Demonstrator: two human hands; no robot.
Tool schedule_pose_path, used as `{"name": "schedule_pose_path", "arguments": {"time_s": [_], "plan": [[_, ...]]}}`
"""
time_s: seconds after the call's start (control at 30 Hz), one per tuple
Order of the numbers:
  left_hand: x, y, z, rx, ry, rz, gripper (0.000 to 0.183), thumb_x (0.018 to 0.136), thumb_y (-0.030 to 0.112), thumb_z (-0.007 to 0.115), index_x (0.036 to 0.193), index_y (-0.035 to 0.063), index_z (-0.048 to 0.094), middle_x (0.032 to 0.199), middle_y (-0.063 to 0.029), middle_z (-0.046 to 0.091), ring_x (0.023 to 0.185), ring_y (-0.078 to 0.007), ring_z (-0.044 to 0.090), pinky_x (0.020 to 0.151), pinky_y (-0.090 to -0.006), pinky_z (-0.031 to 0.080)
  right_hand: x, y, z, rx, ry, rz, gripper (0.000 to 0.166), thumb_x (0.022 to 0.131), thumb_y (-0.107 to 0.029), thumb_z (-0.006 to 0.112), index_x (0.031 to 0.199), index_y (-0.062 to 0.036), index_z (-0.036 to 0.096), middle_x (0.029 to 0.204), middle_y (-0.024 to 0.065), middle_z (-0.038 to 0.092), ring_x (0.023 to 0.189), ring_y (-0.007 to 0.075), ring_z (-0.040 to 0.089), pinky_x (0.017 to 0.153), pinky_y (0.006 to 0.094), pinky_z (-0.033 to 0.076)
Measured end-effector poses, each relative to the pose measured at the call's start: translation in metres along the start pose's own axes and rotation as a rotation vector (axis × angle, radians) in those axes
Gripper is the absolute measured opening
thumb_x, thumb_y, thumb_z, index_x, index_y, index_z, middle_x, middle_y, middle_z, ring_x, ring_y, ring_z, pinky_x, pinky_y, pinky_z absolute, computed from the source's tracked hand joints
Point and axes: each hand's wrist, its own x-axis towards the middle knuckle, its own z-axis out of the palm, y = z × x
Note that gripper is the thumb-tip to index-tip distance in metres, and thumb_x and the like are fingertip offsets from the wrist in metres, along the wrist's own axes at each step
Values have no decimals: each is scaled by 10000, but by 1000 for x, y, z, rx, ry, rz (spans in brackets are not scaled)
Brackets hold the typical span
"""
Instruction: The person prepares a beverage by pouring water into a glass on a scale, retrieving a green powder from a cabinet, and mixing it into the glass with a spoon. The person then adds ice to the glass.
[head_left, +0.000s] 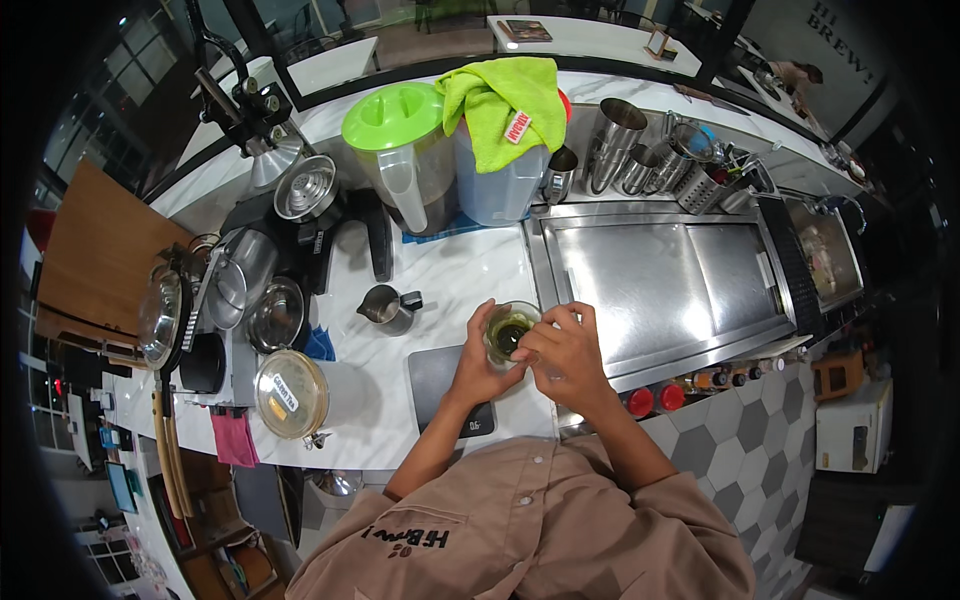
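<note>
My left hand (480, 367) is wrapped around a clear glass (516, 309) above the counter. Dark green liquid (512, 336) sits at the bottom, with green smears up the inside wall. At the glass's right rim my right hand (571, 356) has its thumb and fingers pinched together. Whether those fingers grip a slim tool or only the rim, I cannot tell. Partly under my left forearm lies a flat digital kitchen scale (435, 379) with a lit display. A small steel milk pitcher (388, 310) stands farther back to the left, apart from both hands.
A lidded, labelled jar (291, 394) stands at left, near pans (161, 319) and a lever espresso press (240, 112). Behind are a green-lidded pitcher (401, 150) and another pitcher under a lime cloth (502, 112). Steel cups (616, 142) line the back beyond the steel worktop (630, 277).
</note>
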Motion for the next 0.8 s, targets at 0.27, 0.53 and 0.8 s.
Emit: {"name": "schedule_pose_path", "arguments": {"time_s": [0.27, 0.53, 0.8], "plan": [[5, 10, 1, 12, 8, -18, 1176, 762, 66, 933, 1690, 45, 212, 1578, -252, 527, 1424, -378, 589, 1190, -448, 486, 0, 12, 5, 38, 34, 29, 43, 915, -161, 763, 883, -139, 743, 897, -16, 734, 946, 245, 652, 1023, 467, 404], [9, 10, 4, 120, 12, -10, 1186, 758, 60, 914, 1700, 45, 194, 1553, -251, 546, 1390, -384, 612, 1176, -448, 500, 6, 34, 9, 35, 67, 15, 67, 926, -212, 780, 883, -162, 792, 905, -43, 753, 964, 210, 630, 1000, 459, 397], [7, 9, 1, 178, -3, -14, 1134, 763, 55, 892, 1690, 31, 238, 1590, -236, 497, 1446, -382, 555, 1202, -451, 467, 12, 26, 8, 37, 105, 6, 189, 995, -209, 711, 828, -128, 742, 872, -21, 747, 914, 238, 645, 989, 460, 403]]}}
